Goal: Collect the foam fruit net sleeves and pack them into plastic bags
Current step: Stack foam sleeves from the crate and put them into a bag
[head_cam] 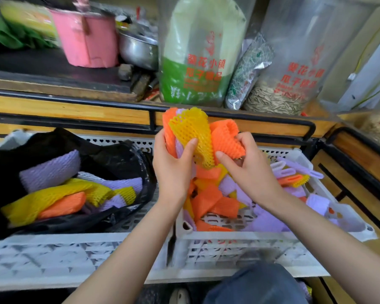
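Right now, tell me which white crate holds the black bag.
The left crate: the black bag sits in it; the right crate holds loose sleeves, no bag.

Both arms reach up to mid-frame. The left hand (173,165) and right hand (248,167) sit close together, fingers curled round a bunch of foam sleeves (191,130).

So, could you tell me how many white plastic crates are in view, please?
2. The left crate holds a black bag with sleeves; the right crate, beside it, holds loose sleeves. None seems hidden.
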`<state>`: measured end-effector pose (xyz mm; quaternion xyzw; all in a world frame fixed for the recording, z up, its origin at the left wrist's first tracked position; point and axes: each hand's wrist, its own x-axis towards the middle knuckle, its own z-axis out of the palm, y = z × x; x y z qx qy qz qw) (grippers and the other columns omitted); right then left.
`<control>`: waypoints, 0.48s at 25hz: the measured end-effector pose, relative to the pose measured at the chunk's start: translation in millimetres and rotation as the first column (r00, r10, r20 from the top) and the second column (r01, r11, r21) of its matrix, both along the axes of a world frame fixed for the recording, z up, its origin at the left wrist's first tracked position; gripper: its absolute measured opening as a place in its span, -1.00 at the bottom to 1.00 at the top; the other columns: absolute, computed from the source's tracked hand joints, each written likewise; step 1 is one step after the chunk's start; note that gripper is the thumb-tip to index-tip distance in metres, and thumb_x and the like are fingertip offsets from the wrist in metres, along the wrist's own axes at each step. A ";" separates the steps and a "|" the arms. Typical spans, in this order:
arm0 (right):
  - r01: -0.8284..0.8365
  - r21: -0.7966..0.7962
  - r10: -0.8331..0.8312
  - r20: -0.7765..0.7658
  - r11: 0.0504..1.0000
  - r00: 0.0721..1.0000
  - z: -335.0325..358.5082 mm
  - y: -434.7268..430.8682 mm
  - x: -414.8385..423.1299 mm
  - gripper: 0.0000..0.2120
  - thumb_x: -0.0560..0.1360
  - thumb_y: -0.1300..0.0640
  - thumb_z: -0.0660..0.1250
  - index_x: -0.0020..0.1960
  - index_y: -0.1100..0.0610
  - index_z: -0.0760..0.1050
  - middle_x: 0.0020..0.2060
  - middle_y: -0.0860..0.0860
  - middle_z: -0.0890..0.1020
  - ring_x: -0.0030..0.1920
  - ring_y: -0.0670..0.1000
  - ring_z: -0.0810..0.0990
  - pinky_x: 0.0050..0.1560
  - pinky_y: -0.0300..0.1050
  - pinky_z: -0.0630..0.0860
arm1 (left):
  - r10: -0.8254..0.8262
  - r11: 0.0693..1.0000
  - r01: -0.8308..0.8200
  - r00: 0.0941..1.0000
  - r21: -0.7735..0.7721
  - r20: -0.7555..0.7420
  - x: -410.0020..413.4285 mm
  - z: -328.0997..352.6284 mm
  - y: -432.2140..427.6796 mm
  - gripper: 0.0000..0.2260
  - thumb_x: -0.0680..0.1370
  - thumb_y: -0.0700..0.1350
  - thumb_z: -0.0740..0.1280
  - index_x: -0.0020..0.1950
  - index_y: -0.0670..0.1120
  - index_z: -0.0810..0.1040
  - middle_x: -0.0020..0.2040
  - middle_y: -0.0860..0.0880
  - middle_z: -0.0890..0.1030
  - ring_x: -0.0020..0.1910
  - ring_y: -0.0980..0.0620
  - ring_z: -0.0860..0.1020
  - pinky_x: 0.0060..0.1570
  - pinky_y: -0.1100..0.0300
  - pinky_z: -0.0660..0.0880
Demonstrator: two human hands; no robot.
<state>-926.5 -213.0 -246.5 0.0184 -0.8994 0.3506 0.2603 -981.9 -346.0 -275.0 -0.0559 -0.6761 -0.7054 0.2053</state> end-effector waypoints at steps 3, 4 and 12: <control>-0.088 -0.072 0.081 -0.088 0.994 0.993 16.9 -46.3 -2.0 -0.69 0.49 0.07 0.37 0.10 0.00 0.26 -0.17 -0.23 0.49 -0.23 -0.38 0.49 -0.26 -0.46 0.36 | 0.072 0.997 -0.072 0.987 0.005 -0.145 9.8 21.9 -52.6 -0.66 0.47 -0.12 0.44 0.18 -0.14 0.45 0.09 -0.05 0.57 0.07 0.09 0.52 0.04 0.34 0.40; -0.137 -0.110 0.124 -0.120 0.985 0.985 21.6 -63.3 -3.5 -0.66 0.49 0.08 0.36 0.13 0.00 0.25 -0.11 -0.24 0.49 -0.18 -0.39 0.49 -0.22 -0.47 0.37 | 0.100 0.995 -0.100 0.975 0.006 -0.201 12.0 27.4 -70.4 -0.65 0.47 -0.12 0.44 0.19 -0.15 0.44 0.09 -0.08 0.57 0.08 0.08 0.52 0.08 0.29 0.41; -0.349 -0.103 0.352 0.010 0.931 0.936 12.1 -179.4 -47.2 -0.77 0.54 0.05 0.29 0.13 -0.04 0.28 -0.22 -0.17 0.50 -0.28 -0.25 0.50 -0.28 -0.40 0.36 | 0.267 0.904 -0.337 0.925 -0.261 -0.269 -6.6 20.0 -193.1 -0.60 0.50 -0.13 0.41 0.31 -0.11 0.42 0.12 0.04 0.48 0.10 0.19 0.45 -0.01 0.57 0.28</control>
